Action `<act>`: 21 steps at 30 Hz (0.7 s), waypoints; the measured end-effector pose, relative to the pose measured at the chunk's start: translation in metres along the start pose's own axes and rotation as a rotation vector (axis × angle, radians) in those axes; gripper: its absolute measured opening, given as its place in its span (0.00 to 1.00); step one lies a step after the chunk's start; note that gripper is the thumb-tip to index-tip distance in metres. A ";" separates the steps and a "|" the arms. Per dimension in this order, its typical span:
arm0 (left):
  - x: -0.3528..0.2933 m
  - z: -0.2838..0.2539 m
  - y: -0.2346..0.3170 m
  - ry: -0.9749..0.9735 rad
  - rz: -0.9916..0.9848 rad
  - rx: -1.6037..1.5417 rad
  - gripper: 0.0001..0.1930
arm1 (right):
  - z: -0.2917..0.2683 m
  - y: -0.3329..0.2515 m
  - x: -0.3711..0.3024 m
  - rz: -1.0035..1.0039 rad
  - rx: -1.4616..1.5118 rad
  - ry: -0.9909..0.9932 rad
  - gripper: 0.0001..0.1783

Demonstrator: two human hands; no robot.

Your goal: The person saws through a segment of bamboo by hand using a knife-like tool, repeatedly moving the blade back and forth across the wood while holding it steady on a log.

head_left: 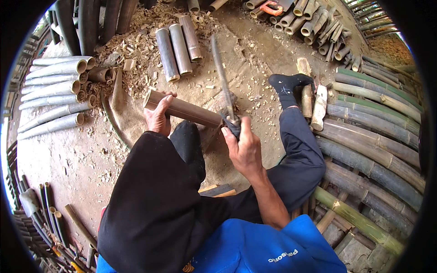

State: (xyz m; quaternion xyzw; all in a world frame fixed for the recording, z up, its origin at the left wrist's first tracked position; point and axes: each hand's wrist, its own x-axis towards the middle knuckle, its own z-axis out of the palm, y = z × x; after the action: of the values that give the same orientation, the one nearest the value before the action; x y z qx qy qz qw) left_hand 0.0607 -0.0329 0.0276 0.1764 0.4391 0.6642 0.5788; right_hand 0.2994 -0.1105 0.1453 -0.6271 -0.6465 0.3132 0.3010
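My left hand (158, 114) is wrapped round the near-left end of a short brown bamboo section (191, 112), which lies slanting across in front of me. In my right hand (246, 148) is the handle of a machete (220, 68), its long narrow blade upright and pointing away from me. The bamboo's right end comes close to the machete's handle; whether they touch, I cannot tell. Behind that end, a wooden block (233, 97) partly shows. Three cut bamboo pieces (180, 49) lie side by side on the ground farther off.
Wood chips (136, 50) litter the ground. Bamboo lengths (54, 98) are stacked at the left, and long bamboo poles (373, 136) form a rack at the right. At the far right are more cut bamboo pieces (314, 22) and an orange-handled saw (271, 8). Split logs (319, 107) lie beside my right foot.
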 end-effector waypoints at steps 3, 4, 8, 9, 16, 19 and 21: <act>0.004 -0.006 -0.001 -0.105 -0.009 -0.007 0.22 | 0.011 0.015 -0.011 -0.143 0.109 0.163 0.18; 0.004 -0.002 -0.004 -0.101 -0.015 -0.011 0.23 | 0.017 0.034 -0.017 -0.158 0.121 0.202 0.18; 0.005 -0.002 -0.006 -0.124 0.028 -0.040 0.26 | 0.032 0.086 -0.016 0.351 -0.408 -0.257 0.21; 0.006 -0.005 -0.005 -0.139 0.023 0.038 0.25 | 0.031 0.091 -0.009 0.288 -0.337 -0.223 0.21; 0.000 -0.035 -0.003 -0.040 -0.077 0.238 0.27 | 0.016 0.023 -0.011 -0.057 -0.043 0.032 0.19; -0.003 -0.024 0.003 -0.016 -0.130 0.200 0.28 | 0.045 0.088 -0.023 0.341 -0.308 -0.205 0.19; 0.000 -0.020 0.011 -0.011 -0.138 0.189 0.26 | 0.040 0.096 -0.017 0.390 -0.366 -0.214 0.19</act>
State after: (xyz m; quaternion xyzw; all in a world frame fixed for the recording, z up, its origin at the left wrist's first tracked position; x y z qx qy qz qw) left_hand 0.0393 -0.0394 0.0252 0.2033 0.5078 0.5774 0.6062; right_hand 0.3284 -0.1272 0.0460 -0.7469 -0.5875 0.3078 0.0469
